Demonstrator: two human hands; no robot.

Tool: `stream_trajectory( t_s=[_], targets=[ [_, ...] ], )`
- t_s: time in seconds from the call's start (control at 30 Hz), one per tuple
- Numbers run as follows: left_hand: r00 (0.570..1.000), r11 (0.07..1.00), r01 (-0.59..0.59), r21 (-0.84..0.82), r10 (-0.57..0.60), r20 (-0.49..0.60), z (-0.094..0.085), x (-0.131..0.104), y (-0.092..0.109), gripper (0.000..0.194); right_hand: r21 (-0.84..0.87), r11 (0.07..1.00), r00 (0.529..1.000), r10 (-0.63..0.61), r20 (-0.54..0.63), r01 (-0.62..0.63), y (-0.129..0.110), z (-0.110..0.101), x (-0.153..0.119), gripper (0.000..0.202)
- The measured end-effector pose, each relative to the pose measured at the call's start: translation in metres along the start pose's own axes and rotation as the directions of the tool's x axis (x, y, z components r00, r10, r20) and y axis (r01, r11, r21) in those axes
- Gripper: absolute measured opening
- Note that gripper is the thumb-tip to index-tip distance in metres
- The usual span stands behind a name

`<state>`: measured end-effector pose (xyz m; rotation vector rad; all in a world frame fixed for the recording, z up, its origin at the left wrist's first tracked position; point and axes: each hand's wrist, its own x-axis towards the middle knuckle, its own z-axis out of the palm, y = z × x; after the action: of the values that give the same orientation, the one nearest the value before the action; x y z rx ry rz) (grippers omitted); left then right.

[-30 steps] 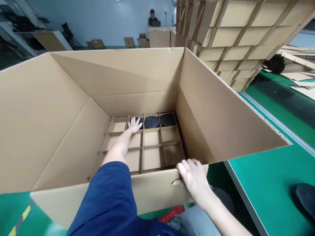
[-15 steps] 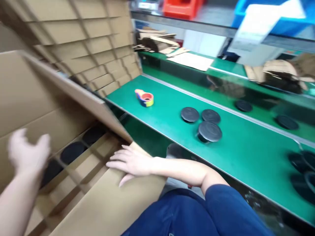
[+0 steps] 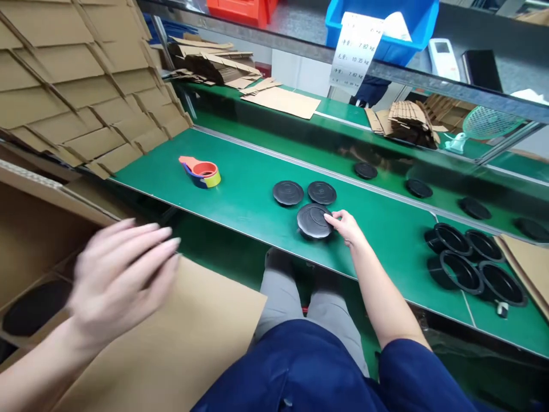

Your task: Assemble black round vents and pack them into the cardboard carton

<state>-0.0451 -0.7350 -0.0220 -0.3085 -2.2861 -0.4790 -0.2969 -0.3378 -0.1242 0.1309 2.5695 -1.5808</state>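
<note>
My right hand (image 3: 346, 227) grips the right edge of a round black part (image 3: 314, 221) at the front of the green bench (image 3: 240, 200). Two more black round parts, one at the left (image 3: 287, 193) and one at the right (image 3: 321, 193), lie just behind it. My left hand (image 3: 124, 280), slightly blurred, hovers with nothing in it over the flap (image 3: 206, 320) of an open cardboard box, fingers stretched out. Inside the box at the lower left a dark round part (image 3: 36, 307) sits in a compartment.
A tape dispenser (image 3: 201, 173) lies on the bench's left part, beside stacked cardboard dividers (image 3: 86, 86). Several black rings (image 3: 461, 272) stand at the right. Above runs a shelf with a blue bin (image 3: 386, 34) and a red bin (image 3: 242, 11).
My right hand has left the box flap and now holds the front black part. My left hand has moved right, out from over the box's compartments. The view has turned to the right.
</note>
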Motion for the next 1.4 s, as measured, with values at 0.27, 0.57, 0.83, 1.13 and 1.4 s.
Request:
stream_trajectory(
  t_s=[0.27, 0.57, 0.83, 1.13, 1.4],
  targets=[
    [0.910, 0.969, -0.220, -0.115, 0.247, 0.333, 0.063, 0.011, 0.054, 0.079, 0.188, 0.963, 0.948, -0.233, 0.217, 0.193, -0.056, 0.016, -0.071, 0.057],
    [0.781, 0.982, 0.116, 0.147, -0.182, 0.598, -0.053, -0.025, 0.084, 0.091, 0.386, 0.778, 0.355, -0.587, 0.728, 0.496, -0.131, 0.136, -0.169, 0.030],
    [0.479, 0.371, 0.784, 0.498, -0.872, -0.104, -0.196, -0.167, -0.040, 0.094, 0.454, -0.055, -0.402, -0.569, 0.717, 0.889, -0.112, 0.277, -0.209, 0.052],
    [-0.334, -0.500, 0.754, 0.425, -0.850, -0.407, -0.217, -0.357, -0.200, 0.102, 0.250, -0.261, -0.356, -0.545, 0.759, 0.933, -0.098, 0.315, -0.223, 0.043],
    [-0.400, -0.504, 0.724, 0.472, -0.863, -0.308, -0.187, -0.421, -0.226, 0.108, 0.250, -0.267, -0.361, -0.552, 0.752, 0.931, -0.097, 0.317, -0.223, 0.052]
  ],
)
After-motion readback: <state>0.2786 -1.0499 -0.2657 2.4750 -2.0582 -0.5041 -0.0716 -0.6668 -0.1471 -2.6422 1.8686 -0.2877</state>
